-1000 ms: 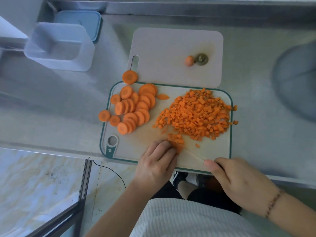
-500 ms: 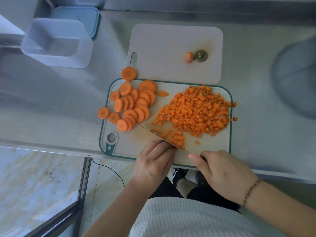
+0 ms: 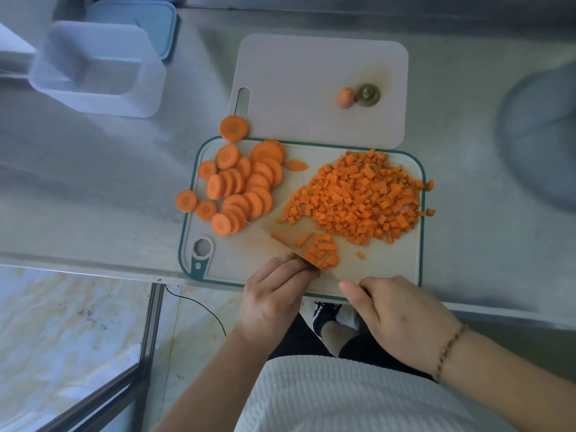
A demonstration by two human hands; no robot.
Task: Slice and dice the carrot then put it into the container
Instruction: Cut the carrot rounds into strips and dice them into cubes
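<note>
On the green-rimmed cutting board (image 3: 402, 263) lie a heap of round carrot slices (image 3: 240, 185) at the left and a big pile of diced carrot (image 3: 358, 198) at the right. A small batch of freshly cut carrot pieces (image 3: 321, 251) lies near the front edge. My right hand (image 3: 402, 316) grips the handle of a knife (image 3: 280, 235), whose blade lies flat-angled across the board beside those pieces. With curled fingers, my left hand (image 3: 277, 294) presses down at the blade's near side; what it holds is hidden. The clear plastic container (image 3: 96, 70) stands empty at the far left.
A second plain white board (image 3: 311, 73) behind carries the carrot tip (image 3: 344, 97) and the stem end (image 3: 367, 94). A blue lid (image 3: 137, 20) lies behind the container. Two slices (image 3: 186, 200) lie off the board on the steel counter (image 3: 93, 182). A round grey shape (image 3: 542, 135) is at the right.
The knife blade swung from a short stroke near my right hand to lying long across the board toward the slices. Both hands shifted slightly left along the front edge.
</note>
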